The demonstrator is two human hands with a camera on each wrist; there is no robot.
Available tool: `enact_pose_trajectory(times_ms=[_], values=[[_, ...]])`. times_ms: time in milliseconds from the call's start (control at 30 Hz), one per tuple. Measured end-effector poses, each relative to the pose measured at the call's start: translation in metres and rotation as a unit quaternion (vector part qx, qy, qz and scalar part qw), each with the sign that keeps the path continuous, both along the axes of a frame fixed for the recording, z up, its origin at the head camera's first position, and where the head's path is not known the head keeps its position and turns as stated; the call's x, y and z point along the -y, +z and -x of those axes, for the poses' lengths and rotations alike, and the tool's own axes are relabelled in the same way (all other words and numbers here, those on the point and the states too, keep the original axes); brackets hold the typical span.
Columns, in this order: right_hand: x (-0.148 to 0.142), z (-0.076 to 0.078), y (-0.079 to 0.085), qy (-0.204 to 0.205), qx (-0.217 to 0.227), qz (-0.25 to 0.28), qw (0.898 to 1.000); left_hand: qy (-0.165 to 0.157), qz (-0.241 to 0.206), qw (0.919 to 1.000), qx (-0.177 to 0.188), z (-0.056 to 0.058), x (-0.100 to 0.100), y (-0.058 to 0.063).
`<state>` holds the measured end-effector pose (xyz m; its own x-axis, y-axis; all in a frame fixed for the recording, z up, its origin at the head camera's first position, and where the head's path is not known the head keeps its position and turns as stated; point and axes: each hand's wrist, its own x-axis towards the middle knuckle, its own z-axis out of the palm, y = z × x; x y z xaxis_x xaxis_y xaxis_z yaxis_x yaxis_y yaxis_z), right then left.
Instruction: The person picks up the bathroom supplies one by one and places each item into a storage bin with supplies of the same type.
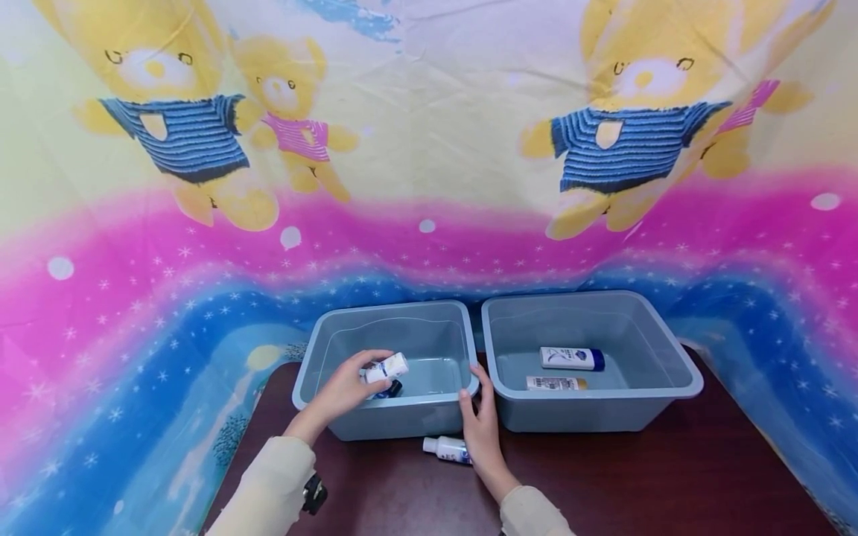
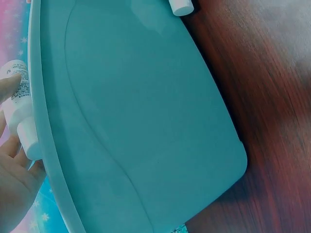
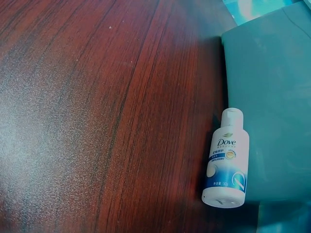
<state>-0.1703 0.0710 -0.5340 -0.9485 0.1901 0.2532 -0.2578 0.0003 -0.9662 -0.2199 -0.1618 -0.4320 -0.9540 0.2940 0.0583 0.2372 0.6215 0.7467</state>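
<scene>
In the head view my left hand grips a small white bottle over the left grey bin. Printed text and a white cap show on that bottle in the left wrist view, where fingers of the left hand curl around it. A dark-capped item lies in the bin below, partly hidden by the hand. My right hand touches the bin's front right corner with extended fingers. Beside it, a white and blue Dove bottle lies on the table against the bin's front.
A second grey bin stands on the right. It contains a white bottle with a dark blue cap and a smaller labelled bottle. Both bins sit on a dark wooden table, before a bear-patterned cloth.
</scene>
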Motion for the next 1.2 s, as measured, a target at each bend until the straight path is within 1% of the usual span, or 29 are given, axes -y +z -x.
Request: enact_pose_trajectory(times_ms=[100,400,700,933,1067,1200], values=[[0.000,0.000,-0.001,-0.001,-0.002,-0.001,1.000,-0.001,-0.010,0.9999,0.005,0.000,-0.003,-0.002],[-0.001,0.001,-0.001,-0.004,-0.003,-0.006,1.000,-0.002,-0.015,0.9998,0.014,0.005,-0.013,-0.005],[0.000,0.000,-0.001,-0.002,-0.002,-0.005,1.000,0.001,-0.018,0.9996,0.023,0.012,-0.016,-0.011],[-0.001,0.001,-0.002,-0.005,0.000,-0.007,1.000,0.005,-0.015,0.9992,0.037,0.015,-0.019,-0.012],[-0.001,0.002,-0.002,-0.006,0.001,-0.011,1.000,0.002,-0.012,0.9989,0.046,0.017,-0.020,-0.014],[0.000,0.002,-0.002,-0.009,0.002,-0.010,1.000,-0.013,-0.002,0.9986,0.051,0.017,-0.020,-0.014]])
